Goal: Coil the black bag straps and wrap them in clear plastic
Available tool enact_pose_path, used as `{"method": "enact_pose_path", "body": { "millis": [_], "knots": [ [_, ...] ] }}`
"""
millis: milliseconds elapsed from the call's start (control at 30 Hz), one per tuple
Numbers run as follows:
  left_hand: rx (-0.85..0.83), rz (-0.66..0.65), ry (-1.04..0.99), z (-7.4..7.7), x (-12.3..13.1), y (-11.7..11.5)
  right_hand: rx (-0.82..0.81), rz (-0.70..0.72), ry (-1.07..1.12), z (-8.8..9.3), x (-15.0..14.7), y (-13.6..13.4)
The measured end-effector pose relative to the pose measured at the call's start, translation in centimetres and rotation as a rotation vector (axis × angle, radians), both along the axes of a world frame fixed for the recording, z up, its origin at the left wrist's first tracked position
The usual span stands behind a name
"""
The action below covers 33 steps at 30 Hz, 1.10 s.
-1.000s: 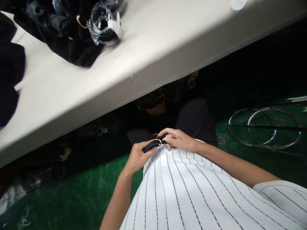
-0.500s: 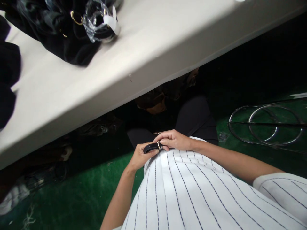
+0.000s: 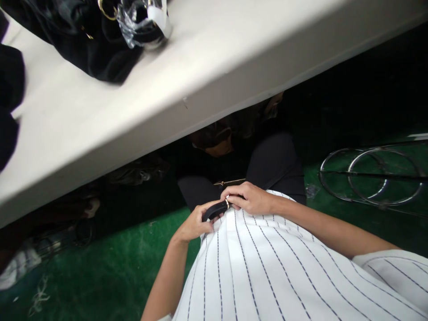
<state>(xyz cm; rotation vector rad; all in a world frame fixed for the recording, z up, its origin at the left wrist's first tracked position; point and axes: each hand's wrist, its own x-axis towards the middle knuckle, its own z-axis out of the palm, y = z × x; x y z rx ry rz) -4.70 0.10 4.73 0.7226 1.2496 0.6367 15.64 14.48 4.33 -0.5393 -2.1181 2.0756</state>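
Observation:
Both my hands meet in front of my striped white shirt (image 3: 267, 267), below the table's edge. My left hand (image 3: 192, 225) pinches the free end of a short black strap (image 3: 214, 209). My right hand (image 3: 250, 199) grips the strap's other end, where a small gold ring (image 3: 227, 203) sits at my fingertips. A thin gold bar (image 3: 229, 182) shows just beyond my right hand, over my dark trousers (image 3: 274, 165).
A white table (image 3: 207, 62) slants across the top, bearing black bags with gold rings (image 3: 83, 40) and a clear plastic wrap with a white tag (image 3: 143, 22). Chrome wire hoops (image 3: 371, 176) lie on the green floor (image 3: 110, 276) at right. Dark clutter sits under the table.
My hands have stayed together on the strap, shifting slightly right. My left hand slid lower along the strap's end, and the view tilted a little.

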Motion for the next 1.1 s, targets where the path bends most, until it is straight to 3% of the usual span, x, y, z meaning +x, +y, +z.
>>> {"method": "enact_pose_path", "body": {
  "millis": [133, 233, 367, 500, 633, 733, 933, 1100],
  "knots": [
    [-0.201, 0.21, -0.157, 0.2, 0.6, 0.5, -0.046, 0.033, -0.012, -0.3, 0.0, 0.2],
    [-0.335, 0.222, -0.18, 0.9, 1.1, 1.6, -0.1, 0.055, -0.01, -0.8, 0.0, 0.2],
    [-0.321, 0.185, -0.19, 1.5, 1.6, 2.7, -0.077, 0.053, 0.013, -1.1, 0.0, 0.3],
    [-0.237, 0.258, -0.116, 1.3, 1.9, 2.9, -0.035, -0.027, 0.009, -0.9, -0.3, 0.5],
    [-0.167, 0.419, 0.006, 1.2, 2.5, 3.6, 0.224, -0.254, 0.083, -1.0, -0.9, 0.4],
    [-0.144, 0.486, 0.081, 1.0, 3.1, 4.3, 0.332, -0.329, 0.108, -1.1, -0.9, 0.3],
    [-0.137, 0.539, 0.151, 0.4, 4.3, 5.3, 0.134, -0.322, 0.099, -0.7, -0.1, -0.1],
    [-0.119, 0.533, 0.226, 0.6, 5.0, 5.8, -0.03, -0.452, 0.026, -1.4, -0.3, -0.2]
  ]
}}
